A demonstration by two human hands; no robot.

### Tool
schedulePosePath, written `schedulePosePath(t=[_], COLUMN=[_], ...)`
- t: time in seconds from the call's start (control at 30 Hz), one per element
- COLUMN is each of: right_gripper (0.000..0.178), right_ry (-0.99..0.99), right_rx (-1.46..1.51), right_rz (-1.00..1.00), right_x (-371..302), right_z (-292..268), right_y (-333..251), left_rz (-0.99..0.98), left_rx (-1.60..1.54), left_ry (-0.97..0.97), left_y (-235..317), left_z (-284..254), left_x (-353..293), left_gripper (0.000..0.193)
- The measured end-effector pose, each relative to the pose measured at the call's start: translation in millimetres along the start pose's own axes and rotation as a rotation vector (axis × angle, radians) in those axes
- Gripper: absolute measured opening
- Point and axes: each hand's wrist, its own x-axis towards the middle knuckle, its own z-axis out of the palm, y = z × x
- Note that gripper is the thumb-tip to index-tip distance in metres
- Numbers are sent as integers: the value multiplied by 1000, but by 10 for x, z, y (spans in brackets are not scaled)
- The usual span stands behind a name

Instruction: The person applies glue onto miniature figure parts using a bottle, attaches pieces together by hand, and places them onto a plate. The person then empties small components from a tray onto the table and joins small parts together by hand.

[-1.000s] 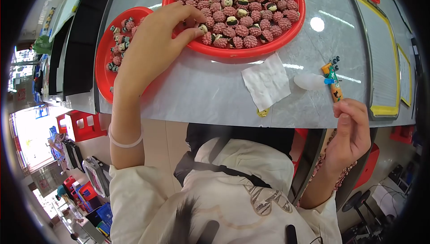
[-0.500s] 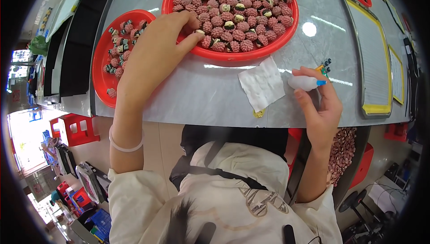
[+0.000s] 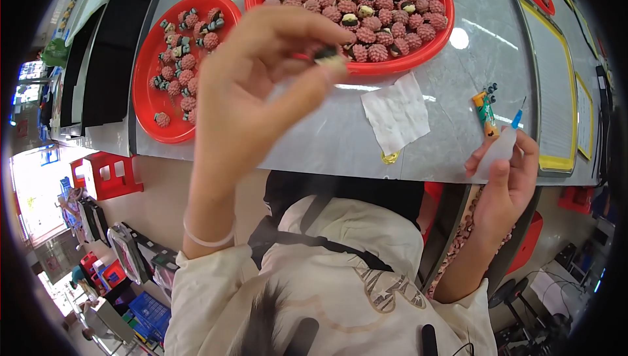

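Note:
My left hand [image 3: 245,94] is raised in front of the large red tray [image 3: 409,60], pinching a small black-and-cream figurine piece [image 3: 326,54] between thumb and fingertips; motion blurs it. That tray is full of pink, bumpy, ball-shaped pieces, several with cream and black parts. Over the table's near right edge, my right hand [image 3: 513,183] grips a translucent white squeeze bottle [image 3: 500,150] with a thin needle on a blue tip, pointing up and away. A crumpled white tissue [image 3: 397,113] lies between the hands.
A smaller red tray [image 3: 145,104] at the left holds more pink pieces with grey parts. Just beyond the bottle lie an orange-and-green tube [image 3: 485,113] and small dark bits. A yellow-edged frame [image 3: 548,81] lies at the right. Below the table edge, a container holds many pink pieces.
My left hand has lifted away from the large tray's rim, rightward and closer, with the small piece in it. My right hand has moved right and nearer, turning the bottle's needle upward.

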Motion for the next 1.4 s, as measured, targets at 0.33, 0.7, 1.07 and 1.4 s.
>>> schedulePosePath(t=[0.33,0.7,1.07,1.4], right_gripper=[59,55,55,56], right_ry=[-14,-188,-205,-98], right_rx=[57,-64,-272,-461], right_rz=[-7,-4,-94,-381], right_x=[-16,28,-106,-124], right_z=[46,-18,-65,-125], right_y=[-274,-319,-406,-424], left_rz=[-372,-488,-346,-354], left_rx=[-668,-658,-520,-549], left_ry=[-13,-32,-66,-57], left_y=[-189,-167,-174,-193], left_z=[616,689,699,694], left_x=[-559,-680,-706,-729], left_gripper=[37,40,37,36])
